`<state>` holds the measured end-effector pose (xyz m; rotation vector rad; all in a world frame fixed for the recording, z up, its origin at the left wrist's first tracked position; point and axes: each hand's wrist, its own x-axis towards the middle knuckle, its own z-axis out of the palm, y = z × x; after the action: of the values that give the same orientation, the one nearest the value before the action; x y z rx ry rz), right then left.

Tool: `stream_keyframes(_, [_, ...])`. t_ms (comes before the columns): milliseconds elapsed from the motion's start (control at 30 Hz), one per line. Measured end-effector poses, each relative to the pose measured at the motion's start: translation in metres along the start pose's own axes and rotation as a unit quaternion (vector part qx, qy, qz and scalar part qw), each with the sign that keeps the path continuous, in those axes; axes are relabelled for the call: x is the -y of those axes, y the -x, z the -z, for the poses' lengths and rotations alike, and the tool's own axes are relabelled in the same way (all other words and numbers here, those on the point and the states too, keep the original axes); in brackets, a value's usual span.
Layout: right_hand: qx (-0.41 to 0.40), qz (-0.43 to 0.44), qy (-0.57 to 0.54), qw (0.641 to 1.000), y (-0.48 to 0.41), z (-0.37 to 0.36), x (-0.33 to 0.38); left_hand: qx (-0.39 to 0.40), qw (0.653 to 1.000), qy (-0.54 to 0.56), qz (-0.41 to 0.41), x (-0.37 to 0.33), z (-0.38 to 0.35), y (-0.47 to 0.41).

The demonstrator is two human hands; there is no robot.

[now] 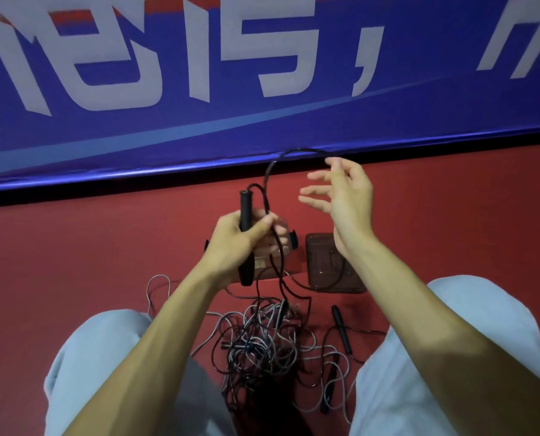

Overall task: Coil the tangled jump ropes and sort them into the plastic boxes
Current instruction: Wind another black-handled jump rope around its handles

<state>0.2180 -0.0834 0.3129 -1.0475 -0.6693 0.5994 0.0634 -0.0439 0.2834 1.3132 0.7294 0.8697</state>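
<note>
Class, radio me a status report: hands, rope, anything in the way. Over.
Left hand gripping black handle; right hand open, raised. Black rope arcing between them, uncoiled. Tangled pile on floor, one strand crossing brown box.

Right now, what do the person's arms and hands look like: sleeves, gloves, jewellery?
Left hand and right hand are bare: no gloves, rings or watch visible. Both forearms are uncovered, with no sleeves in view. Light blue-grey trousers cover the knees.

Rope tangle (262, 344) on floor (105, 247), boxes (317, 247) behind it.
</note>
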Motion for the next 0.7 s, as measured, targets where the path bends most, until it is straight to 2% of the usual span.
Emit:
stream_keyframes(133, [0.075, -0.078, 0.110, 0.988, 0.000, 0.002, -0.012, -0.053, 0.992, 0.111, -0.002, -0.012, -0.001, 0.002])
stream_keyframes(267, [0.183, -0.148, 0.217, 0.947, 0.007, 0.000, -0.033, -0.086, 0.972, 0.220, -0.012, -0.019, 0.000, 0.001])
stream_keyframes(333, [0.271, -0.129, 0.288, 0.909, 0.010, -0.001, -0.043, -0.095, 0.958, 0.269, -0.029, -0.023, 0.004, 0.000])
stream_keyframes(433, [0.404, -0.108, 0.394, 0.819, 0.017, -0.001, -0.049, -0.102, 0.944, 0.311, -0.049, -0.028, 0.011, -0.001])
stream_keyframes(500, [0.471, -0.126, 0.424, 0.763, 0.023, -0.002, -0.047, -0.112, 0.936, 0.330, -0.053, -0.029, 0.016, -0.002])
stream_keyframes(567, [0.522, -0.138, 0.423, 0.728, 0.026, -0.001, -0.047, -0.120, 0.930, 0.345, -0.051, -0.027, 0.020, -0.003])
stream_keyframes(633, [0.537, -0.138, 0.419, 0.719, 0.026, 0.001, -0.048, -0.124, 0.926, 0.354, -0.051, -0.026, 0.023, -0.003])
stream_keyframes(700, [0.522, -0.124, 0.422, 0.731, 0.024, 0.003, -0.050, -0.130, 0.921, 0.363, -0.051, -0.026, 0.025, -0.004])
